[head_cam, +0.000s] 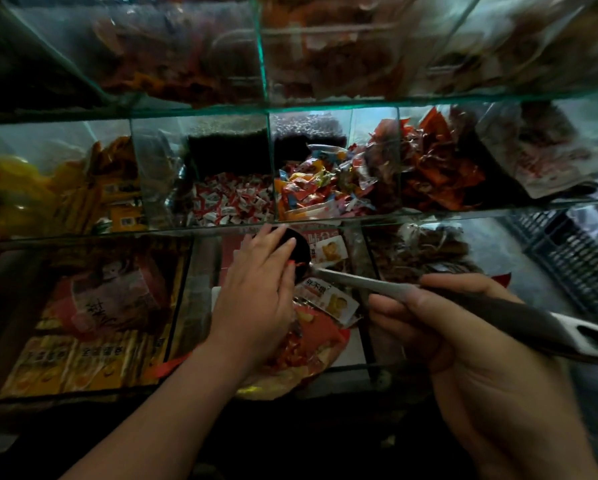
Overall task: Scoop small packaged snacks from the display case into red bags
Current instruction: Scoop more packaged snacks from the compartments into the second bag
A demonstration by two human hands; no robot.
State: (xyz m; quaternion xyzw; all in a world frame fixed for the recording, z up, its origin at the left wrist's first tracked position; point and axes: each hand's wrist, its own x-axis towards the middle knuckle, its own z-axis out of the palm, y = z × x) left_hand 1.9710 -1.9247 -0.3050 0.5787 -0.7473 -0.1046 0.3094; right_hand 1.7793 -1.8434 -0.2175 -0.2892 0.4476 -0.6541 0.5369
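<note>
Though tight under the glass shelf edge (221, 229), left hand (256, 296) flat on scoop bowl (302, 252), right hand (464, 344) round scoop handle (519, 315).

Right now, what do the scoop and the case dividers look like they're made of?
The scoop: shaft looks like bare polished metal, grey with a bright sheen; the grip seems matte dark plastic or rubber, pale at the slotted end. The case dividers: most likely glass, clear with green-tinted edges and reflections, though acrylic can't be ruled out.
</note>
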